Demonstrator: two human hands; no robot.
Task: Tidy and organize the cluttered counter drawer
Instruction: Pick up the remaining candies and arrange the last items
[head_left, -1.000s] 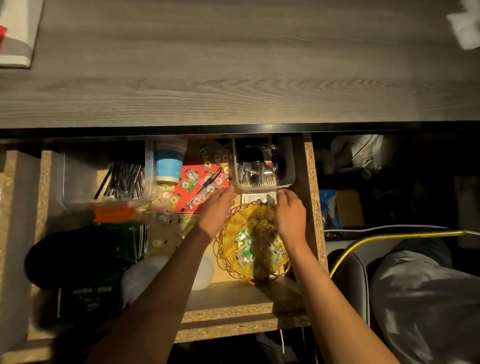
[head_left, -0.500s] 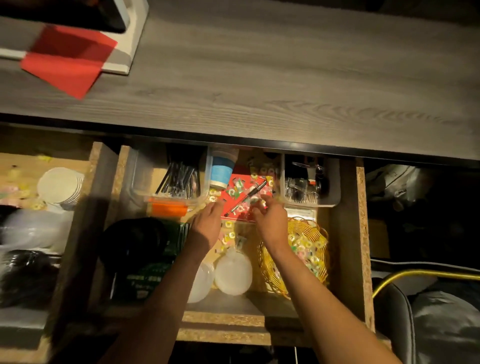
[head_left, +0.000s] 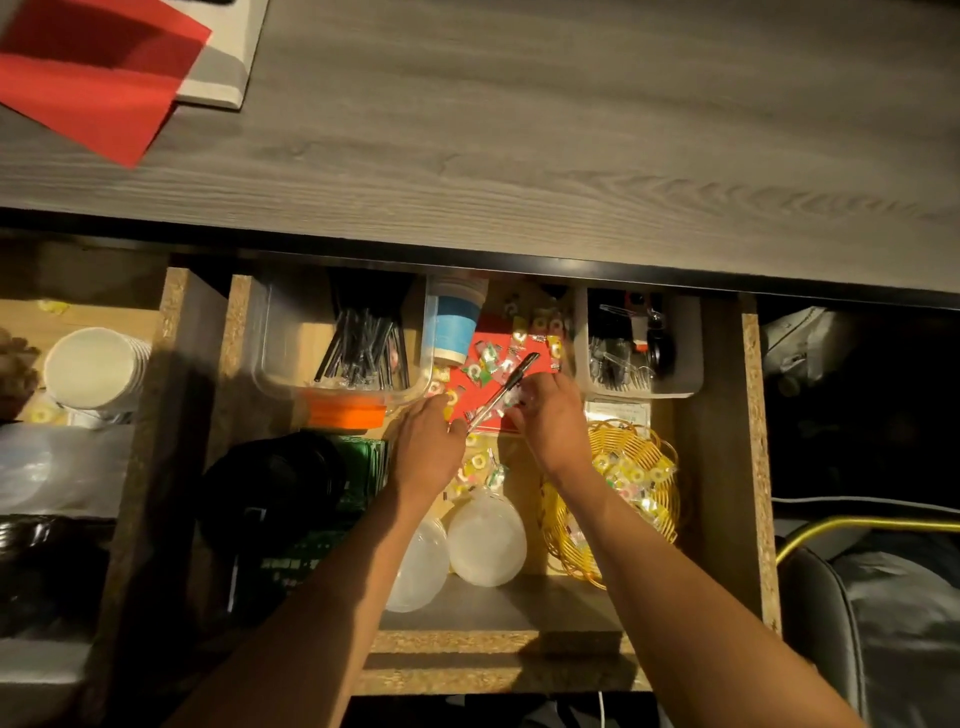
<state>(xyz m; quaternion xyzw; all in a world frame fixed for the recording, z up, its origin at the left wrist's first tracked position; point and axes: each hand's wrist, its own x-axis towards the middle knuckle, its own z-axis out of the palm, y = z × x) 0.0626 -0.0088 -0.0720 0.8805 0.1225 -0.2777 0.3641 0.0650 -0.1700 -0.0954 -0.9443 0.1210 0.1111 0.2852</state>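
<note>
The open drawer (head_left: 750, 467) holds a red sheet (head_left: 467, 397) strewn with small wrapped candies (head_left: 485, 361); a black pen (head_left: 519, 371) lies slantwise across it. My right hand (head_left: 550, 421) pinches clear-wrapped candies beside the pen's middle. My left hand (head_left: 428, 444) reaches to the sheet's left edge, fingertips and thumb closing on a yellow candy (head_left: 451, 411) near the pen's lower end. More candies lie loose (head_left: 480, 465) between my wrists. At the right of the drawer, a yellow wire basket (head_left: 662, 525) contains several candies.
A clear tub of black sticks (head_left: 291, 358) and an orange block (head_left: 345, 415) sit at back left, beside a blue-banded cup (head_left: 451, 325). A tub of clips (head_left: 685, 358) sits back right. White lids (head_left: 485, 540), a black object (head_left: 270, 488), a green pack (head_left: 363, 467) fill the front.
Both hands left the yellow basket and moved up and left to the red sheet. My head turned left, so the drawer now sits further right in view.
</note>
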